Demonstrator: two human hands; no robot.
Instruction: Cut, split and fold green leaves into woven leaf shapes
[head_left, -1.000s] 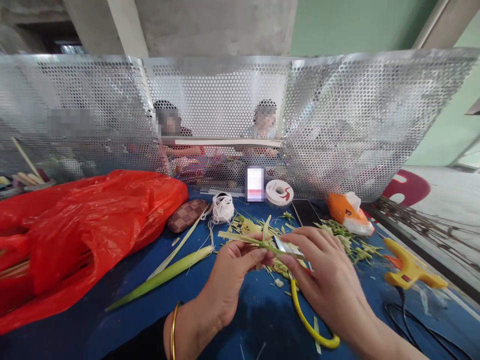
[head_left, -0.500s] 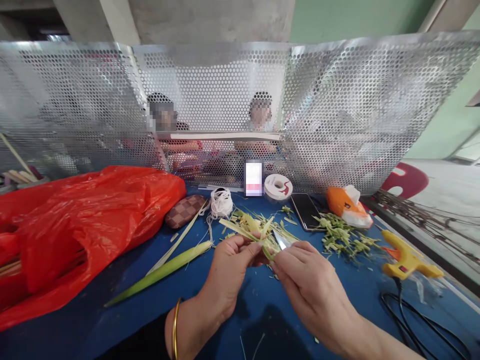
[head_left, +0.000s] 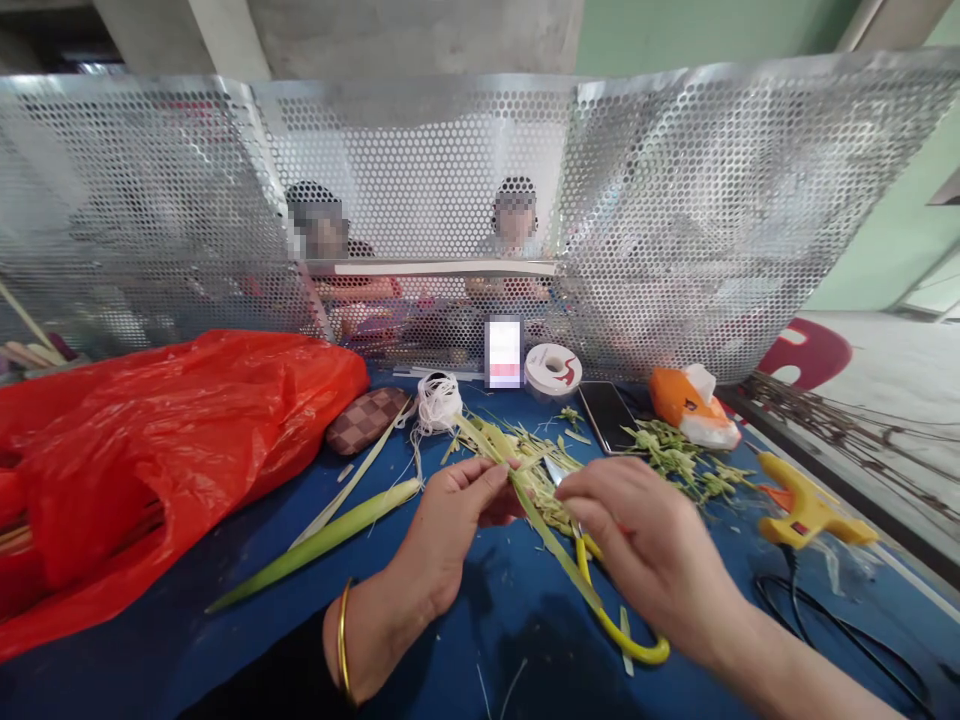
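Observation:
My left hand (head_left: pixel 457 525) pinches a folded pale-green leaf strip (head_left: pixel 551 545) between thumb and fingers. One end points up and away; a long tail hangs down to the right. My right hand (head_left: pixel 645 545) is just right of the strip, fingers curled together; what they hold, if anything, is hidden. Scissors with yellow handles (head_left: pixel 634 648) show below and left of that hand, their blade (head_left: pixel 553 470) near its fingertips. Behind my hands lies a heap of leaf scraps (head_left: pixel 559 515). A whole green leaf (head_left: pixel 322 545) rests to the left.
A red plastic bag (head_left: pixel 225 420) covers the left side. Along the back are a checked pouch (head_left: pixel 367 420), white string (head_left: pixel 437 402), a ribbon spool (head_left: pixel 553 370), a phone (head_left: pixel 606 415) and tissues (head_left: pixel 690 405). A yellow glue gun (head_left: pixel 810 505) lies right. Two people sit beyond the perforated screen (head_left: pixel 420 170).
My right hand has come off the strip's lower end and shifted slightly right, with its fingers curled. The strip's tail now hangs longer, and the scissors' yellow handles have come into sight.

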